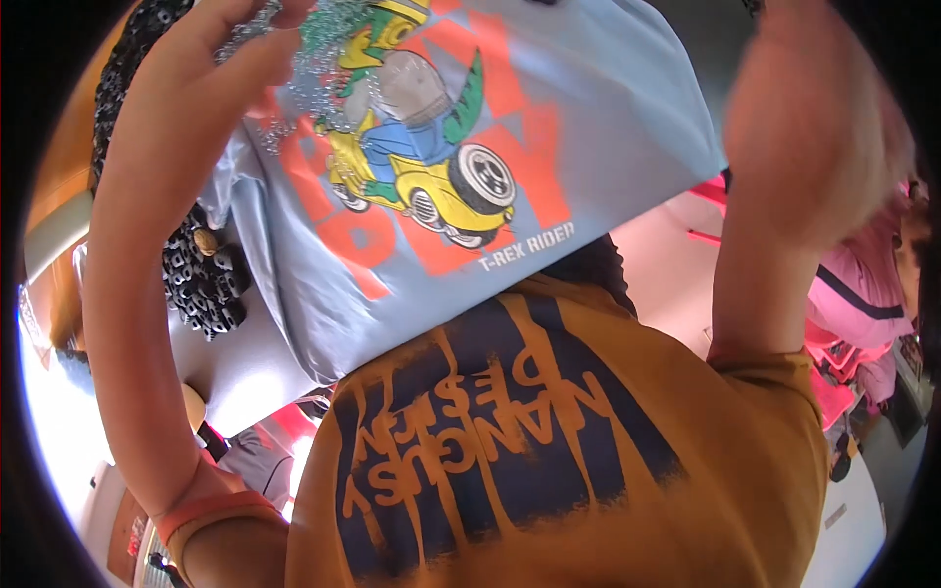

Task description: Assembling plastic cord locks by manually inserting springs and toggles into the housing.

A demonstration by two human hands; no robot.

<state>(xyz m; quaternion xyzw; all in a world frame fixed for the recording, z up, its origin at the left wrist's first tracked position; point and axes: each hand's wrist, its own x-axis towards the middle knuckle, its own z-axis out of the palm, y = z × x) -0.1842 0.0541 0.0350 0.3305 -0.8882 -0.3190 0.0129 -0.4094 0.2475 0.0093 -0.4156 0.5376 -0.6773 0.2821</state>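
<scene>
A light blue T-shirt [627, 127] lies spread before me, printed with orange lettering and a cartoon dinosaur on a yellow scooter. At its upper left, my left hand [250, 59] is closed around a tangle of thin clear plastic strands [328, 49], which spills over the print. Part of this hand is cut off by the top edge. My right hand [814, 127] is raised beyond the shirt's right side. Motion smears its fingers, so I cannot make out whether it holds anything.
A black-and-white patterned fabric [201, 279] hangs beside the shirt at left. A pale table surface [250, 372] shows below it. Pink garments [863, 284] and bright pink frames [833, 397] are at right. My brown shirt [745, 461] fills the lower middle.
</scene>
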